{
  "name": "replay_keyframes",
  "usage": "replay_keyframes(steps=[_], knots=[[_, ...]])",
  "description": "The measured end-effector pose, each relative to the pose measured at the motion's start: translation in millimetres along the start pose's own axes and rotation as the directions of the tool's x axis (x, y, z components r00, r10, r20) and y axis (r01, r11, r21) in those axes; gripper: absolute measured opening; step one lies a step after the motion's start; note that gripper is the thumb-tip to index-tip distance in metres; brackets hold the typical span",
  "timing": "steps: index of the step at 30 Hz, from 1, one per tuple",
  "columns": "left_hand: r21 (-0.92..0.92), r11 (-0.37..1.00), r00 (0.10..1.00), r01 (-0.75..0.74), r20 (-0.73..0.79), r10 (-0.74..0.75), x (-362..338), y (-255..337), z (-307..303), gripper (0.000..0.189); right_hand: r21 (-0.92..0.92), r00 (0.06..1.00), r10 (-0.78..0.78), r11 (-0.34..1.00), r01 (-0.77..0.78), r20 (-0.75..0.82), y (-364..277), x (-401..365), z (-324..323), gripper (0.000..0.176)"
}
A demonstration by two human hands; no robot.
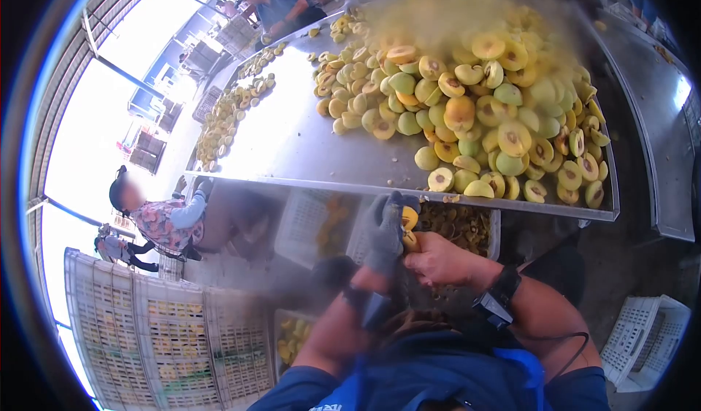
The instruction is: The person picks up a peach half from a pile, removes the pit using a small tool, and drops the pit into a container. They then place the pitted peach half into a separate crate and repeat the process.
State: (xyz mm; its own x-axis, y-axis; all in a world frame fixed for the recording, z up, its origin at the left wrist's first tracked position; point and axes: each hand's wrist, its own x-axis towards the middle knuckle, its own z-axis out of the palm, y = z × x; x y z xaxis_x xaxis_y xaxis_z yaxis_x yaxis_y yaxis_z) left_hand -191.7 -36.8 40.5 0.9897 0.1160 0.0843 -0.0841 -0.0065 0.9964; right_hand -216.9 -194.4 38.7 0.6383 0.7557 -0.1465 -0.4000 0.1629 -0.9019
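Note:
My left hand (385,230), in a grey glove, is closed around a peach half (410,217) just in front of the table's near edge. My right hand (438,256) is bare and closed, its fingertips meeting the cut fruit. Whatever sits inside the right fingers is hidden. Beneath both hands stands a crate holding brownish scraps (458,228). A big heap of halved peaches (504,119), many with brown centres showing, lies on the metal table (292,141) beyond my hands.
Stacked white crates (168,338) of fruit stand at left. An open white crate (642,342) rests on the floor at right. A person in a floral top (164,217) stands at the table's left side; another person (281,9) leans over its far end.

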Motion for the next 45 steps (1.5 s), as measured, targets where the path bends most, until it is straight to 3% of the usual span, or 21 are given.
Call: replay_keyframes(steps=[1,3,7,9,10,12,13,14,16,18,19,21,22,24,26,29,32,34,36,44,45], knots=[[0.080,0.984,0.986,-0.158,0.073,0.153,0.2,-4.3,-0.5,0.025,-0.069,0.998,-0.069,0.995,0.069,0.000,-1.7,-2.5,4.4,0.004],[0.107,0.957,0.953,-0.268,0.173,0.248,3.4,-4.9,-0.7,0.025,-0.099,0.992,-0.112,0.988,0.117,0.056,-3.6,-2.6,3.2,0.006],[-0.033,0.999,0.998,-0.019,0.067,0.021,3.2,6.1,-2.6,0.026,-0.068,0.993,0.025,0.998,-0.018,0.114,-2.0,-1.5,-7.0,0.010],[0.242,0.956,0.984,-0.166,-0.024,0.177,12.4,-7.1,-14.9,0.026,-0.071,0.996,0.065,0.996,-0.061,0.061,-7.2,-2.5,-4.9,0.011],[0.532,0.777,0.921,-0.336,0.014,0.389,26.2,-31.9,-37.7,0.025,-0.055,0.997,0.071,0.996,-0.069,0.040,-17.8,-8.5,1.1,0.011],[0.339,0.923,0.941,-0.182,-0.212,0.263,35.9,-31.4,-66.8,0.022,-0.068,0.997,0.059,0.996,-0.062,-0.042,-16.0,-8.5,-0.3,0.011],[-0.249,0.962,0.930,0.110,-0.316,-0.188,37.7,-18.0,-80.1,0.023,-0.096,0.994,0.041,0.994,-0.051,-0.103,-2.3,-5.2,-5.6,0.011],[0.162,0.987,0.937,0.020,-0.347,0.038,42.6,-43.1,-125.1,0.024,-0.123,0.986,0.019,0.992,-0.039,-0.166,7.9,-3.1,-8.9,0.011],[0.697,0.715,0.912,-0.056,-0.256,0.320,51.5,-33.9,-148.1,0.027,-0.143,0.948,0.037,0.986,-0.086,-0.317,15.1,-0.2,-10.3,0.010],[0.916,0.402,0.886,0.002,-0.188,0.424,54.8,-2.0,-149.7,0.029,-0.214,0.922,-0.010,0.974,-0.080,-0.388,18.2,3.8,-8.6,0.011],[0.678,0.734,0.885,-0.040,-0.316,0.341,77.9,-16.6,-157.4,0.035,-0.273,0.922,-0.060,0.961,-0.051,-0.383,17.9,4.3,-5.0,0.012],[0.555,0.831,0.923,-0.045,-0.296,0.247,109.8,-28.6,-146.5,0.039,-0.328,0.924,0.003,0.934,-0.139,-0.383,7.5,4.5,-1.2,0.034],[0.486,0.873,0.939,-0.046,-0.277,0.204,126.9,-24.8,-126.0,0.042,-0.368,0.924,-0.033,0.922,-0.118,-0.381,9.0,7.4,-1.1,0.031],[0.649,0.758,0.952,-0.066,-0.187,0.244,157.7,-16.7,-82.6,0.050,-0.443,0.918,-0.107,0.893,-0.080,-0.382,15.5,10.9,-0.6,0.026],[0.825,0.521,0.923,-0.220,0.003,0.385,195.6,-23.1,-58.9,0.056,-0.422,0.918,-0.065,0.899,-0.117,-0.392,5.5,10.7,-2.5,0.030],[0.877,0.445,0.948,-0.181,0.036,0.316,249.8,-60.2,-47.2,0.059,-0.414,0.909,-0.066,0.902,-0.122,-0.412,2.0,10.7,-3.4,0.030],[0.764,0.603,0.935,-0.231,0.002,0.355,267.2,-93.1,-56.3,0.058,-0.416,0.911,-0.066,0.902,-0.120,-0.406,-11.3,8.4,-3.5,0.029],[0.459,0.877,0.984,-0.141,-0.033,0.175,247.1,-81.4,-61.2,0.051,-0.388,0.912,-0.046,0.913,-0.127,-0.407,-21.5,4.5,-2.0,0.029],[0.019,0.998,0.996,0.054,-0.075,-0.052,210.7,-47.1,-60.8,0.048,-0.430,0.892,-0.096,0.895,-0.117,-0.441,-24.1,3.7,-8.1,0.028],[-0.076,0.985,0.982,0.153,0.120,-0.144,68.1,24.0,-22.7,0.046,-0.515,0.818,-0.272,0.856,-0.036,-0.508,-31.2,4.7,-17.0,0.026],[-0.041,0.998,0.988,0.055,0.144,-0.049,60.1,19.5,-19.5,0.047,-0.528,0.815,-0.297,0.849,-0.013,-0.497,-30.1,4.2,-16.5,0.026]])
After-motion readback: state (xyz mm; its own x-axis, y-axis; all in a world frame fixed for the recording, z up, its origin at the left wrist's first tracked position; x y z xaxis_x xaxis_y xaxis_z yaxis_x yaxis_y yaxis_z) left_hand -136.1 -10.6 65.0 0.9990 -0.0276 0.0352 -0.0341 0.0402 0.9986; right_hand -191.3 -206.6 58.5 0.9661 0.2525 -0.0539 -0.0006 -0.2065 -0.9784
